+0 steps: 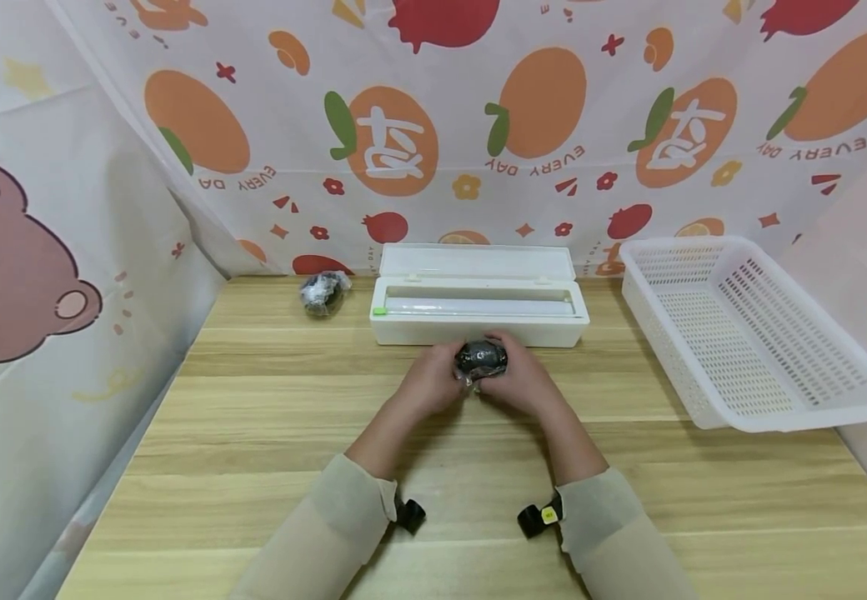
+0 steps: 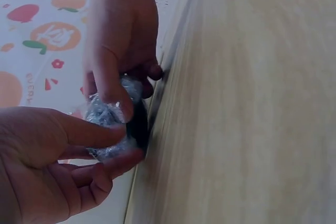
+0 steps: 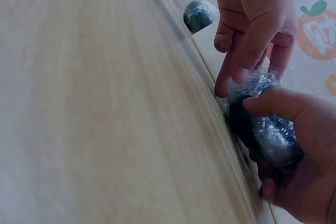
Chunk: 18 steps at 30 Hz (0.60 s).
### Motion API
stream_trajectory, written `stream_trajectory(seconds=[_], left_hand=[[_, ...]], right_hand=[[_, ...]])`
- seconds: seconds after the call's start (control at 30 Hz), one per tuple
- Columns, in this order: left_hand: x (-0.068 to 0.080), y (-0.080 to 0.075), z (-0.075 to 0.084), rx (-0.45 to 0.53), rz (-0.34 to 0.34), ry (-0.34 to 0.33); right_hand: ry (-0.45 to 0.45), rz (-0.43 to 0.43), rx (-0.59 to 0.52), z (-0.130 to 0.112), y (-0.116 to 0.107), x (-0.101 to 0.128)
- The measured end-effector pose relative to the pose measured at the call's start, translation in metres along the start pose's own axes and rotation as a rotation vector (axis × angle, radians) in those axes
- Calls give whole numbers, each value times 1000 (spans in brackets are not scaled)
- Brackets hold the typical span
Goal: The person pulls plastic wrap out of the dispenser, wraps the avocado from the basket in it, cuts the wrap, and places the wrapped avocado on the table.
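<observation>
A dark oval thing (image 1: 481,358) wrapped in clear cling film is held between both hands, just in front of a white cling film box (image 1: 478,332). From the left side, my left hand (image 1: 435,379) grips it with thumb and fingers. My right hand (image 1: 521,382) holds the opposite side. Crinkled film (image 2: 107,116) bunches under the thumbs in the left wrist view. The right wrist view shows the dark side (image 3: 242,121) close to the tabletop; whether it touches is unclear. The fingers hide part of it.
Another dark film-wrapped thing (image 1: 324,293) sits at the back left of the wooden table (image 1: 268,450). The box's lid (image 1: 478,261) is raised against the printed backdrop, and a film roll shows inside. A white plastic basket (image 1: 707,404) stands at the right.
</observation>
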<state>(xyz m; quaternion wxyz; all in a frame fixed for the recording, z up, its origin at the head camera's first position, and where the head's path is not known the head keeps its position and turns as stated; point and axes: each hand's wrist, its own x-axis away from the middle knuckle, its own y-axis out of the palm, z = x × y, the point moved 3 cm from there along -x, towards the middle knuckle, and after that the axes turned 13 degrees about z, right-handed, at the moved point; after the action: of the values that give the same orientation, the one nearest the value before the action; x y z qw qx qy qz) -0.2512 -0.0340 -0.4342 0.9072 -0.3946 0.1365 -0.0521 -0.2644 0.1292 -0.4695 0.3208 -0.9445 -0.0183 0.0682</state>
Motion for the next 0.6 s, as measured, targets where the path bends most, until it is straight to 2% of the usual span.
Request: stream_trajectory(seconds=[0.13, 0.27, 0.4, 0.5, 0.6], left_hand=[[-1, 0, -4, 11, -43, -39], [-2, -2, -11, 71, -90, -139], [-2, -4, -15, 138, -87, -216], [-2, -4, -16, 140, -68, -217], [-2, -4, -16, 120, -70, -200]], right_hand=[[8, 9, -61, 2, -1, 0], [17, 10, -133, 3, -2, 1], [23, 11, -188, 5, -2, 0], [2, 6, -240, 5, -2, 0], [-11, -19, -355, 3, -3, 1]])
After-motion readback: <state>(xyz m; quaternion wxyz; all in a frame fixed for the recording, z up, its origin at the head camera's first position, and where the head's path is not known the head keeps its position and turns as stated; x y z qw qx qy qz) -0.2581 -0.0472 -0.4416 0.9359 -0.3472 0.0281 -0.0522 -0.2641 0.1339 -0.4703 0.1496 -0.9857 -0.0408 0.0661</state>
